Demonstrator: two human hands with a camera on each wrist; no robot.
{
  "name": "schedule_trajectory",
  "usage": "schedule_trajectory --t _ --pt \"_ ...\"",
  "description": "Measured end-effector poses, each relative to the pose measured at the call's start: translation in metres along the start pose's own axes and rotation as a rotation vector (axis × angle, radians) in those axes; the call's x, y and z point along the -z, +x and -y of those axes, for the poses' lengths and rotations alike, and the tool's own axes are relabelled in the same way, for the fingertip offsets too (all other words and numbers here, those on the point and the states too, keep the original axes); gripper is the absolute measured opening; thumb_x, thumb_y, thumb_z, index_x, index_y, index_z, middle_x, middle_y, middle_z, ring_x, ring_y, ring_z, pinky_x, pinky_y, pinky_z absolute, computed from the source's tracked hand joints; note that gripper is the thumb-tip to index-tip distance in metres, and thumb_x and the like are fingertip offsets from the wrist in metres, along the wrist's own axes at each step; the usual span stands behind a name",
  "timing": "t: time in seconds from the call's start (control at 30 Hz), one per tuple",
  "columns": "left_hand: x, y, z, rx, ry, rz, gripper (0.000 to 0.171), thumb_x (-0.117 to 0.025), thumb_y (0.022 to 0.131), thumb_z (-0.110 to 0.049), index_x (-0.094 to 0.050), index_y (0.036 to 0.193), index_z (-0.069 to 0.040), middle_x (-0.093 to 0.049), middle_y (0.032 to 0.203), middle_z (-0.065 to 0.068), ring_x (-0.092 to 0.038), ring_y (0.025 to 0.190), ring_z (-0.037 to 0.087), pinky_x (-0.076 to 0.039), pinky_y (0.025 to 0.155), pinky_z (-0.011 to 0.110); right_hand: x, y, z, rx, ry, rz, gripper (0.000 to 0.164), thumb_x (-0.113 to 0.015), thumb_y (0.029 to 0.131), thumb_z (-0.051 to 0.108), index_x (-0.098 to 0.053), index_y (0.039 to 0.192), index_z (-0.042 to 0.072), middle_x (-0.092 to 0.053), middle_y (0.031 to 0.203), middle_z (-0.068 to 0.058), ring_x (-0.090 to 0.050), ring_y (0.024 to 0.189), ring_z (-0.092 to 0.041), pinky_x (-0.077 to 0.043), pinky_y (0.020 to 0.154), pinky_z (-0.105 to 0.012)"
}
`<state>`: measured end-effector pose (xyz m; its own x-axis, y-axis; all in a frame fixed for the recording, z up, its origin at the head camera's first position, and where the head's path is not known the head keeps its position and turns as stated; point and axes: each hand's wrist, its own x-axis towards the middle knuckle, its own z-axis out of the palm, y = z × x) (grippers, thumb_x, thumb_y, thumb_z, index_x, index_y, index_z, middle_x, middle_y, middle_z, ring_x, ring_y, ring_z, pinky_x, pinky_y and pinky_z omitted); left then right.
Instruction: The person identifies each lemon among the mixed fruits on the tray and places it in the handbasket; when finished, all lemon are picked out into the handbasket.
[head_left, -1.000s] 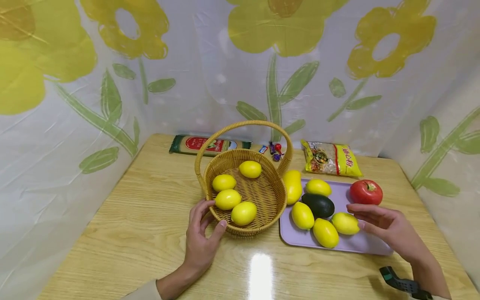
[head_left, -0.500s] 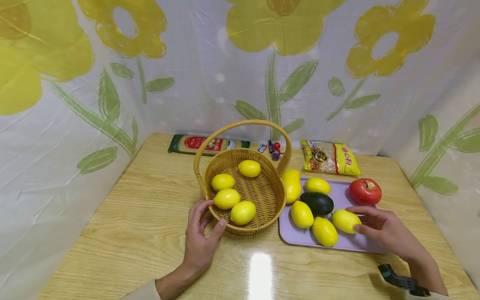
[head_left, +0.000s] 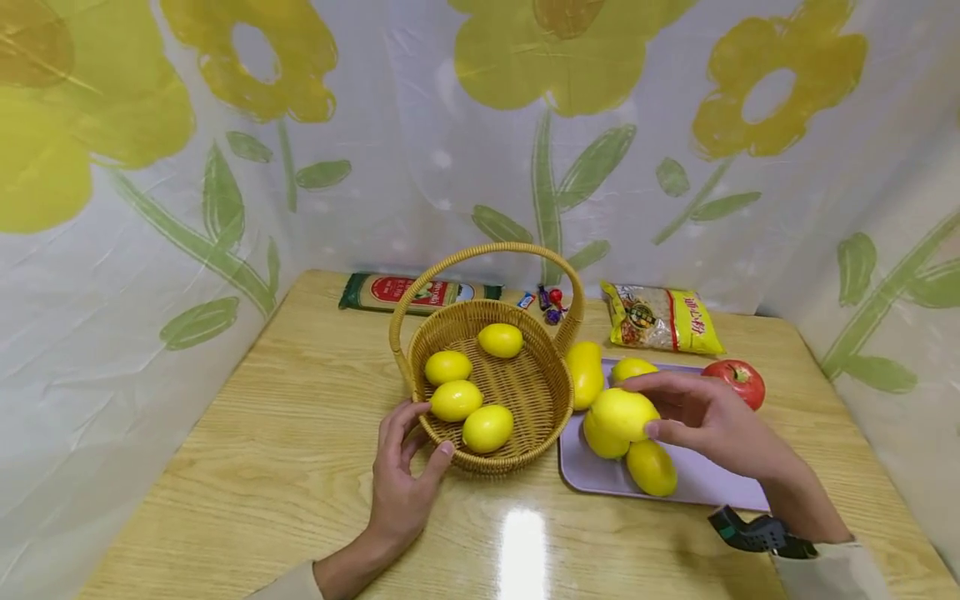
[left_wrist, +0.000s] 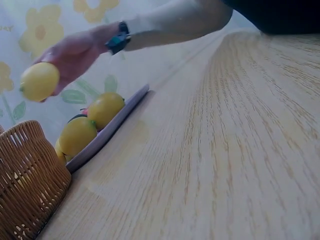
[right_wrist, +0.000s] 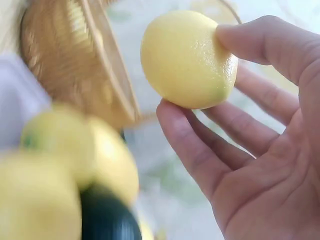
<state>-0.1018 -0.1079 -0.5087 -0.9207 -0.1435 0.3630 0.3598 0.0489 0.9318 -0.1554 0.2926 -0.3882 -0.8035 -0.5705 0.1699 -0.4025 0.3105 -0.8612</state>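
My right hand (head_left: 712, 417) pinches a yellow lemon (head_left: 621, 414) between thumb and fingers, held above the purple tray (head_left: 723, 482). In the right wrist view the same lemon (right_wrist: 187, 60) sits at the fingertips, clear of the palm. My left hand (head_left: 405, 475) holds the near left rim of a round wicker basket (head_left: 528, 396), thumb and index finger on its edge. Several lemons (head_left: 487, 428) lie inside the basket. On the tray, more lemons (head_left: 651, 467) rest below the held one. A dark green avocado (right_wrist: 107, 215) shows in the right wrist view; the hand and lemon hide it in the head view.
A red tomato-like fruit (head_left: 738, 382) lies at the tray's right back. A yellow mango (head_left: 585, 375) lies between basket and tray. Behind are a green-ended noodle pack (head_left: 420, 293), small wrapped candies (head_left: 552, 305) and a yellow food bag (head_left: 662, 318). The basket's tall handle (head_left: 487, 248) arches over it.
My right hand has taken a lemon from the tray's right part, lifted it and carried it left over the other fruit. The left hand stays at the basket rim.
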Motion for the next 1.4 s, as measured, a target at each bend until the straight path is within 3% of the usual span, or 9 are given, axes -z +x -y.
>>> schedule_trajectory --t 0.17,0.3,0.47,0.57,0.73,0.9,1.07,1.2,1.4 --pt "-0.001 -0.001 0.001 0.011 -0.003 0.008 0.057 -0.075 0.097 0.004 -0.053 0.15 0.005 -0.038 0.164 0.022 -0.045 0.15 0.025 -0.05 0.123 0.029 -0.031 0.043 0.007 0.051 0.025 0.112 0.043 -0.075 0.102 0.002 -0.07 0.143 0.013 -0.072 0.139 -0.008 -0.073 0.121 -0.019 -0.065 0.102 -0.031" --pt "-0.002 0.0 0.001 0.013 -0.006 0.011 0.057 -0.075 0.097 0.003 -0.053 0.15 0.005 -0.037 0.164 0.021 -0.045 0.15 0.024 -0.05 0.124 0.03 -0.057 0.067 0.009 0.072 -0.072 0.15 0.039 -0.078 0.101 0.009 -0.073 0.139 0.019 -0.076 0.133 0.001 -0.073 0.115 -0.017 -0.065 0.098 -0.031" --pt "-0.001 0.001 0.001 -0.012 -0.001 0.002 0.057 -0.075 0.097 0.004 -0.053 0.15 0.006 -0.038 0.163 0.023 -0.045 0.15 0.028 -0.049 0.123 0.028 -0.089 0.085 0.017 0.107 -0.212 0.135 0.041 -0.08 0.095 0.013 -0.076 0.135 0.021 -0.078 0.128 0.007 -0.071 0.104 -0.013 -0.066 0.086 -0.033" --pt "0.0 0.002 0.001 -0.019 -0.001 0.001 0.057 -0.074 0.097 0.004 -0.053 0.15 0.006 -0.038 0.163 0.023 -0.045 0.15 0.029 -0.049 0.124 0.029 -0.108 0.092 0.023 0.147 -0.271 0.137 0.043 -0.08 0.095 0.016 -0.075 0.137 0.02 -0.077 0.135 0.004 -0.071 0.115 -0.013 -0.066 0.094 -0.036" --pt "0.0 0.003 0.0 -0.008 -0.003 0.005 0.056 -0.074 0.097 0.004 -0.054 0.149 0.006 -0.038 0.163 0.02 -0.044 0.15 0.025 -0.05 0.124 0.031 -0.122 0.095 0.031 0.184 -0.26 0.163 0.047 -0.081 0.1 0.02 -0.07 0.146 0.019 -0.068 0.152 -0.002 -0.067 0.137 -0.019 -0.061 0.112 -0.044" --pt "-0.001 0.003 0.001 -0.014 -0.007 0.007 0.056 -0.074 0.096 0.005 -0.053 0.149 0.008 -0.039 0.162 0.023 -0.045 0.15 0.024 -0.051 0.122 0.028 -0.099 0.09 0.03 0.155 -0.167 0.106 0.043 -0.08 0.102 0.02 -0.072 0.144 0.02 -0.07 0.15 0.0 -0.068 0.135 -0.019 -0.058 0.116 -0.043" --pt "-0.001 0.003 0.001 -0.009 -0.006 0.004 0.056 -0.074 0.096 0.005 -0.054 0.148 0.007 -0.041 0.161 0.021 -0.044 0.151 0.023 -0.05 0.12 0.022 -0.046 0.078 0.021 0.149 0.002 0.02 0.04 -0.073 0.102 0.001 -0.072 0.141 0.008 -0.073 0.145 -0.01 -0.069 0.133 -0.021 -0.058 0.115 -0.035" --pt "0.0 0.002 0.0 -0.004 -0.005 0.001 0.057 -0.075 0.096 0.005 -0.053 0.148 0.007 -0.04 0.161 0.02 -0.044 0.151 0.023 -0.05 0.121 0.025 -0.001 0.065 0.004 0.133 0.103 -0.093 0.038 -0.066 0.102 -0.009 -0.069 0.14 -0.005 -0.073 0.141 -0.015 -0.071 0.129 -0.018 -0.06 0.109 -0.027" --pt "0.001 0.0 0.0 -0.011 -0.006 -0.004 0.056 -0.074 0.096 0.006 -0.053 0.148 0.01 -0.041 0.16 0.021 -0.045 0.15 0.022 -0.05 0.121 0.024 0.04 0.046 -0.036 0.003 0.079 -0.245 0.035 -0.065 0.107 -0.002 -0.066 0.141 -0.008 -0.078 0.135 -0.002 -0.074 0.123 -0.014 -0.059 0.106 -0.019"
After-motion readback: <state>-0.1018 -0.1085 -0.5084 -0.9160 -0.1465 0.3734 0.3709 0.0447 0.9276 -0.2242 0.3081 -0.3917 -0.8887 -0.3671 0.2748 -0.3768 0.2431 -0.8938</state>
